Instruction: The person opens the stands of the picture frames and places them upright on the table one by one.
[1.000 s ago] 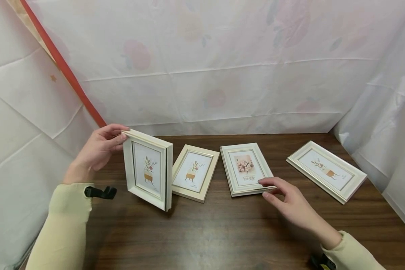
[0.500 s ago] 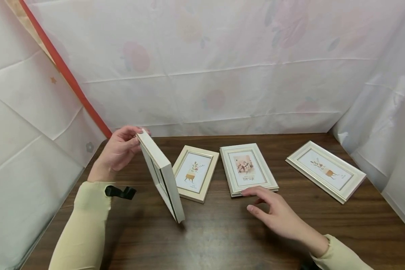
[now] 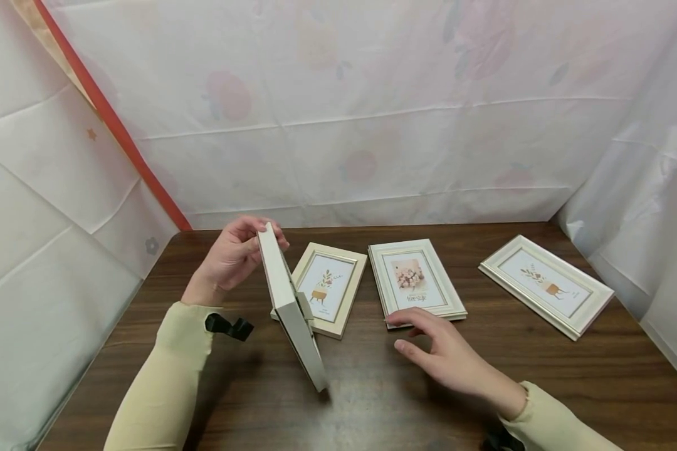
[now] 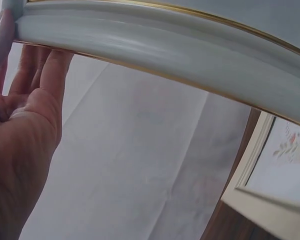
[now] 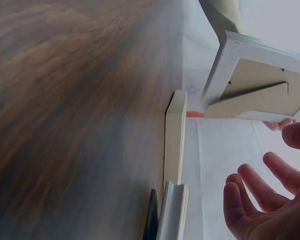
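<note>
My left hand [image 3: 234, 257] pinches the top corner of a white picture frame [image 3: 286, 288], held upright and nearly edge-on in the head view. Its moulded side with a gold line crosses the top of the left wrist view. The right wrist view shows the beige backing [image 5: 255, 77] of that frame with a stand leg angled out. Behind it, partly covered, a cream picture frame [image 3: 350, 300] lies face up with a potted-plant print. My right hand [image 3: 446, 357], fingers loosely bent and holding nothing, hovers at the near edge of a white frame [image 3: 377, 275] bearing a pink flower picture.
Another white frame [image 3: 595, 299] with a plant print lies slanted at the right of the dark wooden table [image 3: 372, 413]. Pale printed sheets [image 3: 327, 156] rise behind and at both sides, with a red strip [image 3: 113, 125] at the left.
My left hand has moved right and turned the frame from face-on to edge-on, its back now towards the right. My right hand has shifted left along the flower frame's near edge.
</note>
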{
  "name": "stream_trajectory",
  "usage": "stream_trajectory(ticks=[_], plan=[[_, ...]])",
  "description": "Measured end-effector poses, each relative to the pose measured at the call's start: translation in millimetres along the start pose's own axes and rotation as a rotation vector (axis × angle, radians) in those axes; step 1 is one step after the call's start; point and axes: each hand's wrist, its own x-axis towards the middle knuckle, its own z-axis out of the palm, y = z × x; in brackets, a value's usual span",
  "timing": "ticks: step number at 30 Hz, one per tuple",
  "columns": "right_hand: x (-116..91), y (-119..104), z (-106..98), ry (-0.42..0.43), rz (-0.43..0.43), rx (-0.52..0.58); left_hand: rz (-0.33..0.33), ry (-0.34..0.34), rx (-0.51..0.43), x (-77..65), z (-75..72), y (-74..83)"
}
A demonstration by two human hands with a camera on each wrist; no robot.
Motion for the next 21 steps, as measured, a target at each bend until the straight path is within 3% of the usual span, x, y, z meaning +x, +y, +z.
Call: stream_trajectory(ticks=[8,15,21], plan=[[6,2,14,-0.014,0.035,0.067,-0.009,-0.045,-0.04,9.0,12.5,-15.5],[6,0,20,-0.034,0.046,0.06,-0.015,-0.08,-0.062,12.3,23.4,-25.7],[20,-1,28,-0.002,-0.001,0.024,0.003,-0.087,-0.084,17.8,31.6,-26.8]])
